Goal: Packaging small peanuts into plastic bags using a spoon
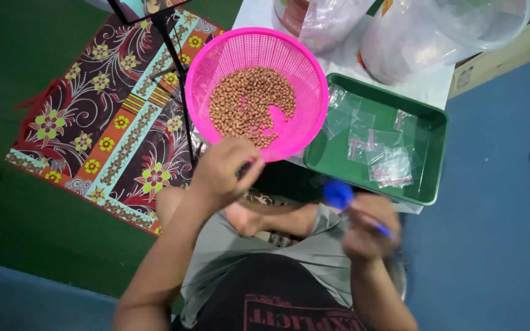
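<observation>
Hands over green floor; patterned mat, blue flooring beside.

I count one round pink plastic basket with a mesh wall, and it is my landmark. Inside it lies one heap of brown peanuts, too many to number. Just right of the basket sits one rectangular green plastic tray. In the tray lie several small clear plastic zip bags; they overlap, so I cannot tell the exact count. Beyond the basket, up and to the right, stand two large clear plastic bags. Left of the basket lies one flowered woven mat. Below the basket are my two hands, left hand and right hand, and one blue plastic scoop.
</observation>
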